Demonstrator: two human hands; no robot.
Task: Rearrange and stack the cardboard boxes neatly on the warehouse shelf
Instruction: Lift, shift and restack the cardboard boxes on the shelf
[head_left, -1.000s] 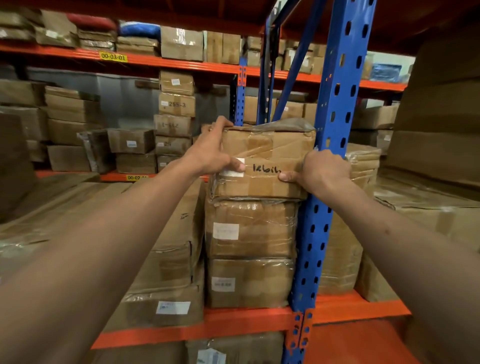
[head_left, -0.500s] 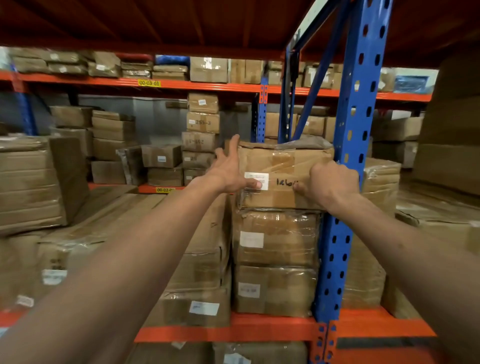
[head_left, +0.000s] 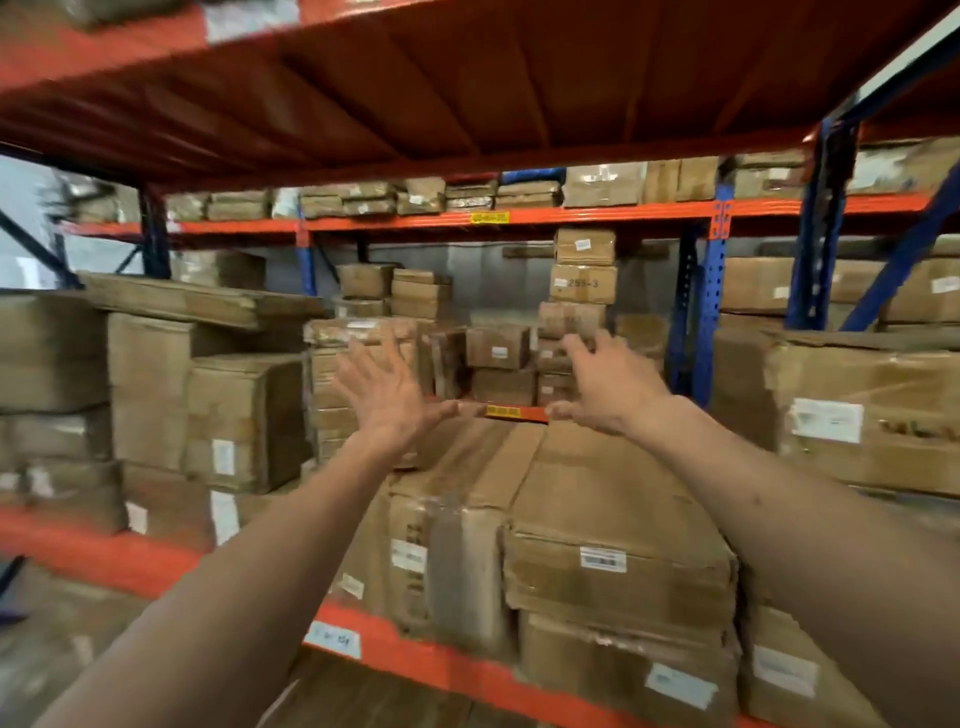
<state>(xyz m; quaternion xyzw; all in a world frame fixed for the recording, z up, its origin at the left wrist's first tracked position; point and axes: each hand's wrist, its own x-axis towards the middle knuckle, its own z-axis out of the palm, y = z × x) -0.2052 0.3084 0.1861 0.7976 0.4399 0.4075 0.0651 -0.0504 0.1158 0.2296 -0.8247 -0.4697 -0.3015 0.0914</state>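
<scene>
Both my arms reach forward over the shelf. My left hand (head_left: 387, 397) is spread flat with the palm turned inward and holds nothing. My right hand (head_left: 605, 387) hovers with loosely bent fingers, also without anything in it. Below and between them lie long flat cardboard boxes (head_left: 587, 499) stacked on the orange shelf beam (head_left: 431, 662). A plastic-wrapped stack of boxes (head_left: 332, 400) stands just behind my left hand. The picture is blurred by motion.
Tall cartons (head_left: 244, 421) stand to the left, and a large labelled carton (head_left: 857, 410) to the right. A blue upright (head_left: 704, 312) rises at the right. The far rack holds small boxes (head_left: 498, 348). The orange deck (head_left: 467, 78) overhead is close.
Both hands have let go of the top box of the stack by the blue upright. The view has swung left, and the hands now hover spread over the long flat boxes.
</scene>
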